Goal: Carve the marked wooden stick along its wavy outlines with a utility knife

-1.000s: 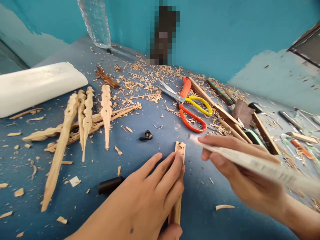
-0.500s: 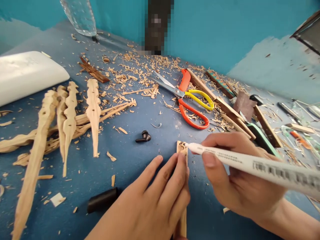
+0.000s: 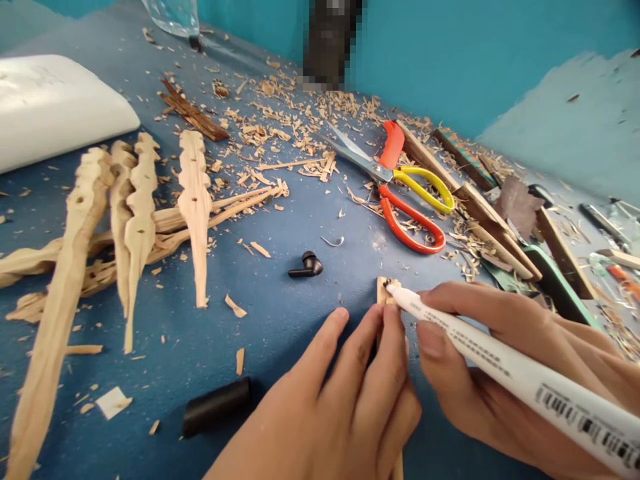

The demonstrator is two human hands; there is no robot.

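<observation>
A small wooden strip [image 3: 384, 293] is pinned flat to the blue tabletop [image 3: 280, 320] by the left hand [image 3: 345, 400], whose fingers are spread and laid over it so that only its far end shows. A white marker [image 3: 505, 363] is pinched in the right hand [image 3: 505, 360] between thumb and fingers, and its tip is set on that exposed end of the strip. Just left of the left hand a black marker cap [image 3: 216, 405] is seen lying on the table. Farther out, a black earbud [image 3: 306, 266] rests near the strip. To the left, several carved wooden spikes [image 3: 193, 200] are laid side by side. Beyond, orange and yellow scissors [image 3: 400, 193] lie among wood shavings [image 3: 280, 133], with wooden slats [image 3: 480, 220] at the right. A white block [image 3: 55, 107] is found at the far left.
</observation>
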